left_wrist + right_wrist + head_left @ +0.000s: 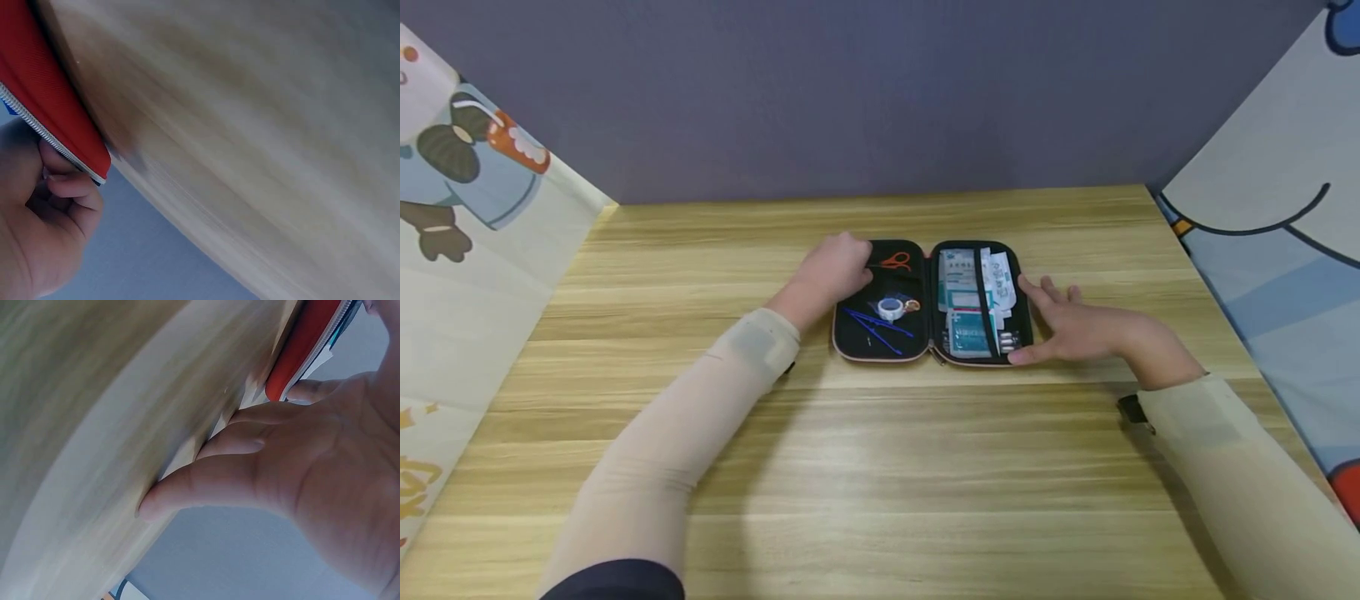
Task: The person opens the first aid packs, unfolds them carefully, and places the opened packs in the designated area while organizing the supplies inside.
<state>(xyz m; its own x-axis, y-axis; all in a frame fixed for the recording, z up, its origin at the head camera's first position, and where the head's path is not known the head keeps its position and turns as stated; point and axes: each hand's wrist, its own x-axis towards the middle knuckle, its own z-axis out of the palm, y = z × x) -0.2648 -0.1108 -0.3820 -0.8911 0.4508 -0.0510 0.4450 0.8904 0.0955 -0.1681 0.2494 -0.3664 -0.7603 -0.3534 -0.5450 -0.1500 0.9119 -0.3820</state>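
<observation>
A zippered first-aid case (880,357), black inside and red outside, lies unfolded on the table. Curled over its far left corner, my left hand (838,265) has its fingertips at the blade end of orange-handled scissors (898,261); the blade tips are hidden by the fingers. The left wrist view shows this hand (53,206) with fingers bent at the zipper edge. My right hand (1071,327) spreads its fingers at the case's right side, thumb at the near corner. In the right wrist view, this hand's other fingers (206,478) rest on the table.
Blue tweezers (880,321) and a white tape roll (891,309) lie in the left half. Packets (966,329) sit under a black elastic strap (983,292) in the right half. A grey-blue panel (880,100) stands behind the wooden table (880,467), with printed panels at both sides.
</observation>
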